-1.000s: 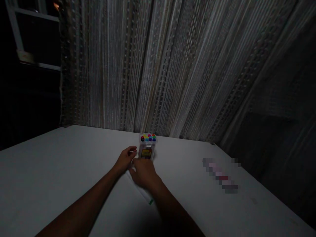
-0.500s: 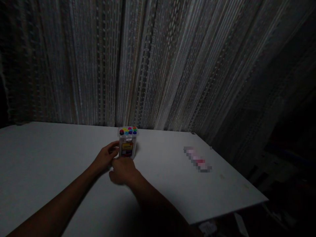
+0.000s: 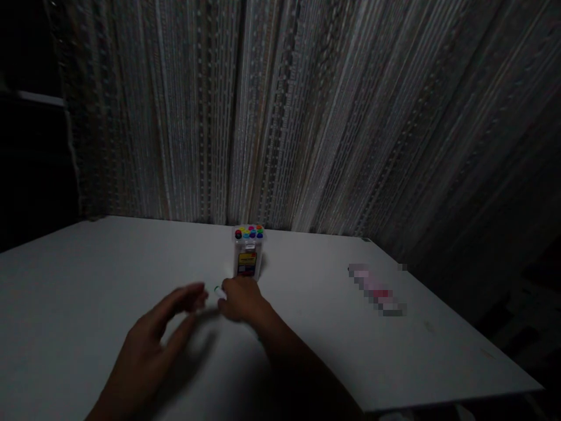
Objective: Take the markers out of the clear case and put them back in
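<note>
Gripping a white marker in the right hand, with thumb and fingers clamped on the barrel and only a short length, green at the end, showing past the fingertips toward the left. Hiding most of the barrel behind the fist, so cannot judge its full length. Hovering with the left hand over the bench, closer to the camera and apart from the right hand, thumb and curved fingers parted, casting a soft shadow below. Showing a speck of green just beside the left fingertips, too small and blurred to name. Looking past the right hand to a clear box, upright on the bench near the back edge, with a yellow and dark label on the front and brightly coloured tops crowded together up top, including red, yellow, pink, orange and blue. Overlapping the foot of the box with the right knuckles in this view; cannot tell about contact. Seeing farther right, well apart from the box, a pinkish strip lying slantwise, too pixelated to identify. Facing a tall striped curtain behind the bench, all in dim light.
</note>
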{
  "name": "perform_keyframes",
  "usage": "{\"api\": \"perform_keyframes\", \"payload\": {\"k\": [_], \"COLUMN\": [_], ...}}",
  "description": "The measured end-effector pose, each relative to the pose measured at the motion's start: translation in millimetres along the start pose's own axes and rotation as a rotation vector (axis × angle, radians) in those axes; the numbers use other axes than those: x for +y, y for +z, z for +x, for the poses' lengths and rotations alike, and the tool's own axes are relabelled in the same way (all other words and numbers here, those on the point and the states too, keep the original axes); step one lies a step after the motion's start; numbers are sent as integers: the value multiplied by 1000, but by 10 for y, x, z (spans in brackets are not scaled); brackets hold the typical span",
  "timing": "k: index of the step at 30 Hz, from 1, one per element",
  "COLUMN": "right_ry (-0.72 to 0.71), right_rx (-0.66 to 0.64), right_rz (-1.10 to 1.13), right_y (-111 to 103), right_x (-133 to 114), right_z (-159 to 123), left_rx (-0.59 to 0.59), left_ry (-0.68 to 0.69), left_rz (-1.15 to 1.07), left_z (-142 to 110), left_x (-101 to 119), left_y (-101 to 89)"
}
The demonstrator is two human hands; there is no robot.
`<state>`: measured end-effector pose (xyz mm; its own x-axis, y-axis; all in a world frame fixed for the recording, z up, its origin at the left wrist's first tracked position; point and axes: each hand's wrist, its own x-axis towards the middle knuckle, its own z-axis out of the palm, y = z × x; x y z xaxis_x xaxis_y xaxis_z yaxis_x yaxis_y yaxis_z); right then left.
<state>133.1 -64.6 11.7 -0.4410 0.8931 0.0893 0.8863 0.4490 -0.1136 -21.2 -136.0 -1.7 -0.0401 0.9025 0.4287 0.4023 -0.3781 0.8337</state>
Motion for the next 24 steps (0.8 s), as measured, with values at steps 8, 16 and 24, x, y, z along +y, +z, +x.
{"api": "perform_keyframes", "payload": {"k": [8, 16, 24], "right_ry": [9, 39, 10], "right_rx": [-4, -15, -20], "right_rz": [14, 21, 20], "right_y": [-15, -52, -18], "right_x": [-8, -32, 11], "right_z": [-9, -5, 15], "left_rx": [-419, -392, -447], "left_ry": [-13, -82, -4], "left_rz": [198, -43, -542], "left_z": [292, 1280, 1318], "left_x": [-294, -152, -42], "left_y": [-789, -401, 618]}}
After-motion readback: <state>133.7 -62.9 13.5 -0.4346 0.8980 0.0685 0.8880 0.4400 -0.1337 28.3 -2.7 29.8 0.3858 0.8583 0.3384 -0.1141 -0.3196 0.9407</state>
